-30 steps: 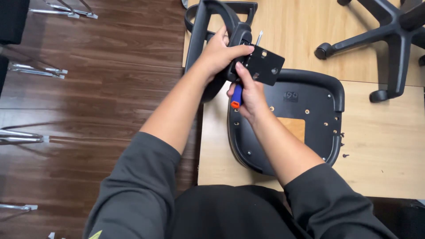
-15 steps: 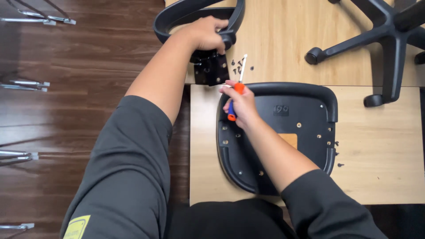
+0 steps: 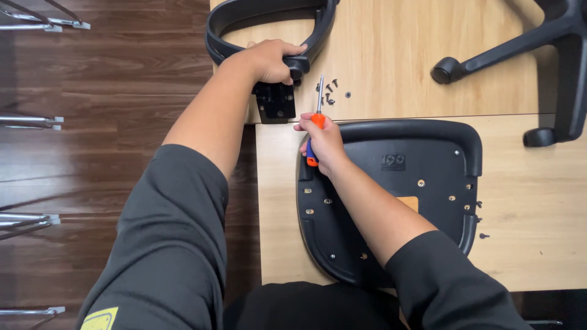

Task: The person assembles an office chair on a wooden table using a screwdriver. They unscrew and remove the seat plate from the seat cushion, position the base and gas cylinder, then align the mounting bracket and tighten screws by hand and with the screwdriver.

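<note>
The light wooden table (image 3: pixel 391 55) fills most of what I see, with dark wood flooring (image 3: pixel 110 104) off to my left. Lying upside down on the table just in front of me is the black office-chair seat pan (image 3: pixel 403 201), its underside up, dotted with screw holes and a small tan label. At the far right stands the black star-shaped chair base (image 3: pixel 550 55) with its castors, well apart from the seat. At the top edge lies the curved black armrest loop (image 3: pixel 269 24), and my left hand (image 3: pixel 269 61) is closed over its lower end, fingers wrapped around the bar right above the black mounting bracket (image 3: pixel 276 102) that hangs at the table's edge.

My right hand (image 3: pixel 323 143) rests at the seat pan's top left corner, fingers curled tight around the orange-and-blue handle of a screwdriver (image 3: pixel 317 116). Its metal shaft points away from me, toward a small scatter of dark loose screws (image 3: pixel 331 91) on the table just beside the bracket. A few more screws (image 3: pixel 480 220) lie by the seat's right rim.
</note>
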